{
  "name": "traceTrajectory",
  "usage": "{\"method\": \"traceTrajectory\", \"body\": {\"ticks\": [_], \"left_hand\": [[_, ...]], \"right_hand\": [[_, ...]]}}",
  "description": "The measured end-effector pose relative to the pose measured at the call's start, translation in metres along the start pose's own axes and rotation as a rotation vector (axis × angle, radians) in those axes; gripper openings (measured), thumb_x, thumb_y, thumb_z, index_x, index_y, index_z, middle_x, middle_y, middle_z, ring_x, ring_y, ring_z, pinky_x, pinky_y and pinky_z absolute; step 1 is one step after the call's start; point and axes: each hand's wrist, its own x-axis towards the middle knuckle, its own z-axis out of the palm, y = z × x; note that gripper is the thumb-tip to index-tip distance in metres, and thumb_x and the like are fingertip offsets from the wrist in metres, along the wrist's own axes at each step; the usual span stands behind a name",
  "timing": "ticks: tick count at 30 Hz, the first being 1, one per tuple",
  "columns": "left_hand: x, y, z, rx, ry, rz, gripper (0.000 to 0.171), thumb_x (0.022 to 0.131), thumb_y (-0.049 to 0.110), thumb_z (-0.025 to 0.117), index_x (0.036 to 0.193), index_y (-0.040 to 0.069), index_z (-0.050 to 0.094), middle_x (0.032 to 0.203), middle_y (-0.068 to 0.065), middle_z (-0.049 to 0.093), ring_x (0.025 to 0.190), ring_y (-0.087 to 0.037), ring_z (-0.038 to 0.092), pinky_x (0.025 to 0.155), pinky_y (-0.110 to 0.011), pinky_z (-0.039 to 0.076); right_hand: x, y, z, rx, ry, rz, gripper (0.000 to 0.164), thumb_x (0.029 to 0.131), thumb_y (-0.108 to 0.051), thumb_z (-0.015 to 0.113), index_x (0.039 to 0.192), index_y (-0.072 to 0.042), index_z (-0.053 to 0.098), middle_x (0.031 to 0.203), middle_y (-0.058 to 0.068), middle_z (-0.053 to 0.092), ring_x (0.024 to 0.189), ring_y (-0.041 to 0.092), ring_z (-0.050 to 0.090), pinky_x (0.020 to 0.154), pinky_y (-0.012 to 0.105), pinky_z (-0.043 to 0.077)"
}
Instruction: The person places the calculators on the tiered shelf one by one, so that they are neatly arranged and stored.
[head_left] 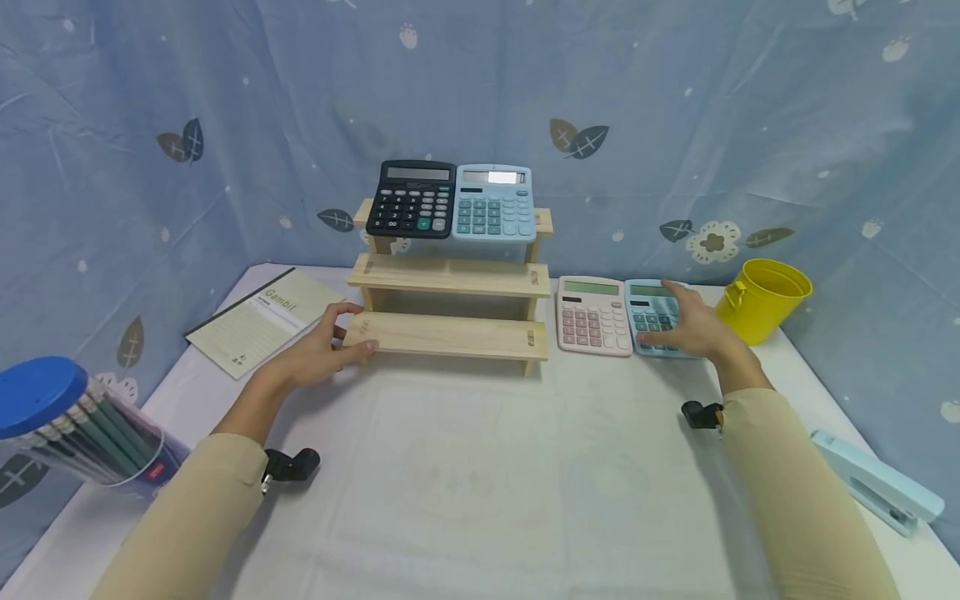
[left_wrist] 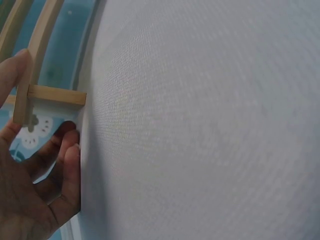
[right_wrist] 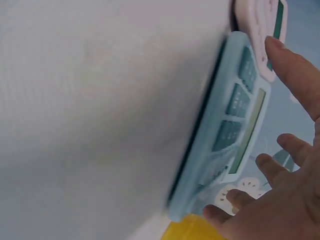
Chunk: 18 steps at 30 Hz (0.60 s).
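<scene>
A three-step wooden rack [head_left: 450,335] stands at the back middle of the table. My left hand [head_left: 318,343] pinches the left end of its lowest board, thumb on one side and index finger on the other; the left wrist view shows the remaining fingers [left_wrist: 71,165] loosely bent below. A black calculator [head_left: 411,200] and a light blue calculator [head_left: 493,204] lean side by side on the top step. Right of the rack lie a pink calculator [head_left: 595,317] and a second blue calculator [right_wrist: 225,120]. Over that blue one, my right hand [head_left: 701,327] is spread, fingers apart, partly covering it.
A notepad [head_left: 266,321] lies left of the rack. At the left edge there is a blue-lidded tub of pencils [head_left: 93,429]. A yellow bucket [head_left: 765,298] stands right of the right hand, and a light blue stapler [head_left: 873,482] lies beyond the right sleeve.
</scene>
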Motion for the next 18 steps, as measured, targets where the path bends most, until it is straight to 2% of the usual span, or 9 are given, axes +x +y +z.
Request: {"method": "traceTrajectory", "body": {"ticks": [7, 15, 18], "left_hand": [[-0.0002, 0.0003, -0.0006, -0.010, 0.004, 0.003, 0.089, 0.095, 0.062, 0.064, 0.159, 0.026, 0.012, 0.139, -0.027, 0.044, 0.115, -0.038, 0.055, 0.080, -0.038, 0.049], [-0.0009, -0.0021, -0.0003, -0.007, 0.009, 0.003, 0.089, 0.094, 0.062, 0.064, 0.158, 0.027, 0.013, 0.138, -0.026, 0.045, 0.116, -0.038, 0.055, 0.079, -0.036, 0.049], [-0.0008, -0.0034, -0.0001, -0.011, 0.011, 0.010, 0.089, 0.095, 0.061, 0.065, 0.158, 0.027, 0.014, 0.137, -0.026, 0.046, 0.115, -0.038, 0.055, 0.078, -0.035, 0.048]], "right_hand": [[0.0056, 0.0030, 0.0059, -0.009, -0.028, 0.009, 0.119, 0.088, -0.045, 0.081, 0.165, -0.009, -0.003, 0.165, 0.035, -0.001, 0.146, 0.056, 0.014, 0.113, 0.075, 0.016], [0.0039, 0.0009, 0.0082, -0.003, -0.048, 0.024, 0.119, 0.088, -0.037, 0.080, 0.164, -0.010, -0.007, 0.165, 0.035, -0.009, 0.147, 0.060, 0.004, 0.112, 0.077, 0.012], [0.0013, 0.0030, 0.0094, -0.020, -0.059, 0.023, 0.123, 0.085, -0.041, 0.082, 0.164, -0.011, -0.008, 0.164, 0.035, -0.012, 0.145, 0.065, 0.000, 0.110, 0.079, 0.011]]}}
